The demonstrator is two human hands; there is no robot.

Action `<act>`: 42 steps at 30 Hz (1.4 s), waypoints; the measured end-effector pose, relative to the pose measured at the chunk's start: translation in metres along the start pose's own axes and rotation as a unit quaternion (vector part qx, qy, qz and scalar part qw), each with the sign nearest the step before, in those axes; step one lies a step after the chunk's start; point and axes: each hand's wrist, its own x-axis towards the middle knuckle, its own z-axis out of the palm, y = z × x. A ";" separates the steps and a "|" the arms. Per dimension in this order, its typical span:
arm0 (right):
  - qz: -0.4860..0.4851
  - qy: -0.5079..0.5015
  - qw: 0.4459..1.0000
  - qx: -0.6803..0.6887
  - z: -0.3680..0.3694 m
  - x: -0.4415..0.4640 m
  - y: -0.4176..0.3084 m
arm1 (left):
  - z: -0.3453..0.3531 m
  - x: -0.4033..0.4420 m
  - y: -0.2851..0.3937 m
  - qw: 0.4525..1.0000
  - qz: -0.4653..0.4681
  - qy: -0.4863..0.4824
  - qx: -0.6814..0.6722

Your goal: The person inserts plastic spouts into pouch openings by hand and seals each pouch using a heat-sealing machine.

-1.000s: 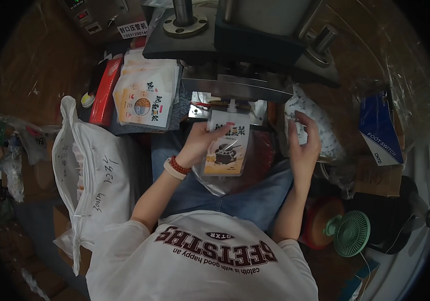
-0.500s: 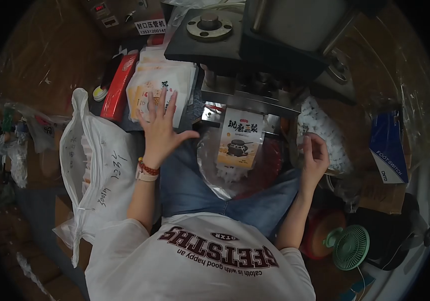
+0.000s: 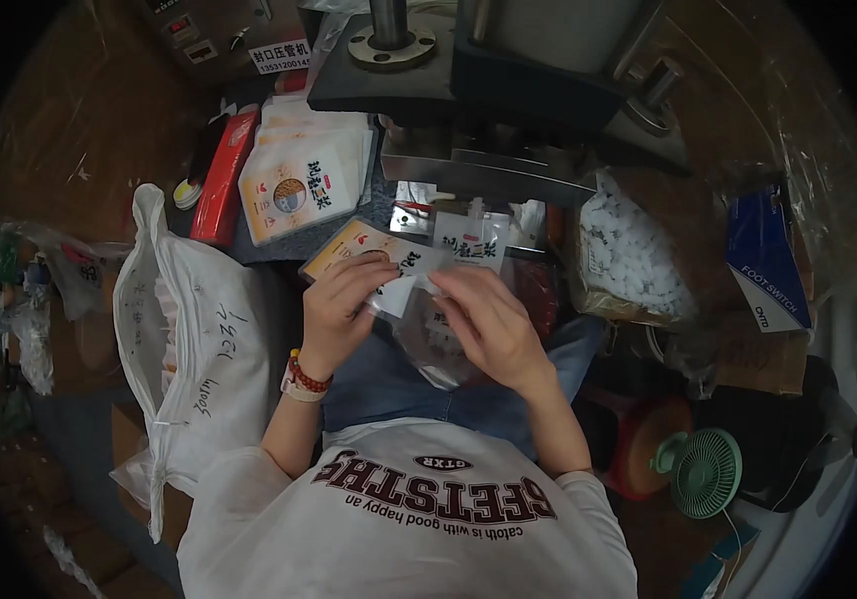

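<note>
The left hand [image 3: 341,304] has its fingers bent over a white and orange pouch [image 3: 356,240], holding it at a slant above the lap. The right hand [image 3: 488,319] comes in from the other side, its fingers half curled and their tips at the pouch's end — whether they pinch it or only touch it, I cannot tell.

A second pouch [image 3: 468,228] sits just beyond the right hand, its spout [image 3: 476,208] pointing toward the press [image 3: 488,168]. Part of it is hidden behind the fingers. Below both pouches, a clear plastic bag [image 3: 435,364] lies over the jeans [image 3: 388,387].

Beyond the left hand is a stack of pouches [image 3: 288,195] (fanned out a little, printed sides up) on a grey cloth [image 3: 375,205], with a red box [image 3: 226,180] just beside it. Nearer the left elbow stands a tall white sack [image 3: 211,334] with handwriting on it. To the right of the press lies a bag of small white pieces [image 3: 631,255]; farther right are a blue box [image 3: 768,260] and — lower down — a green fan [image 3: 705,473].
</note>
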 end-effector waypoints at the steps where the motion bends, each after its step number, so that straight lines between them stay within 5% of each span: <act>1: 0.000 0.000 1.000 -0.003 -0.004 0.000 -0.002 | -0.002 0.003 0.007 0.999 0.024 -0.023 0.014; 5: 0.049 0.014 0.994 0.102 -0.020 -0.009 0.000 | 0.001 0.006 0.019 0.994 0.033 -0.064 -0.083; 8: 0.139 0.041 0.986 0.083 -0.023 -0.015 0.009 | 0.033 0.001 0.018 0.966 -0.076 -0.099 -0.226; 10: 0.199 0.085 0.976 -0.006 -0.029 -0.017 0.017 | 0.057 0.004 0.009 0.845 -0.377 -0.234 -0.298; 12: 0.271 0.154 0.950 -0.032 -0.048 -0.019 0.022 | 0.074 0.013 0.003 0.825 -0.371 -0.191 -0.383; 14: 0.256 0.162 0.937 -0.171 -0.076 -0.019 0.032 | 0.080 0.031 -0.002 0.738 -0.408 -0.110 -0.525; 16: 0.260 0.158 0.923 -0.236 -0.086 -0.025 0.054 | 0.087 0.045 -0.010 0.731 -0.412 -0.095 -0.536; 19: 0.356 0.024 0.864 -0.356 -0.083 -0.048 0.095 | 0.092 0.056 -0.010 0.683 -0.449 -0.065 -0.573; 23: 0.383 0.033 0.878 -0.286 -0.080 -0.052 0.109 | 0.081 0.051 -0.015 0.719 -0.447 -0.082 -0.526; 24: 0.388 0.079 0.881 -0.258 -0.082 -0.053 0.110 | 0.080 0.049 -0.028 0.799 -0.410 -0.095 -0.428; 26: 0.366 0.139 0.889 -0.236 -0.080 -0.060 0.111 | 0.070 0.044 -0.053 0.928 -0.321 -0.035 -0.185; 27: 0.365 0.203 0.898 -0.140 -0.080 -0.057 0.101 | 0.052 0.045 -0.058 0.967 -0.238 0.040 0.081; 28: 0.361 0.266 0.893 -0.041 -0.078 -0.055 0.092 | 0.035 0.044 -0.062 0.925 -0.134 0.109 0.339; 29: 0.363 0.266 0.892 -0.041 -0.075 -0.054 0.084 | 0.025 0.031 -0.075 0.926 -0.134 0.106 0.338; 31: 0.349 0.307 0.868 0.174 -0.066 -0.049 0.070 | 0.013 -0.003 -0.095 0.901 -0.116 -0.070 0.413; 35: 0.298 0.222 0.881 0.292 -0.051 -0.032 0.035 | -0.004 -0.028 -0.074 0.954 -0.053 -0.123 0.268; 39: 0.170 0.121 0.974 0.087 -0.035 -0.006 0.010 | -0.004 -0.020 -0.045 0.985 -0.155 0.013 0.071; 42: 0.061 0.053 0.996 -0.037 -0.012 0.006 0.004 | 0.001 -0.008 -0.020 0.999 -0.035 0.038 0.005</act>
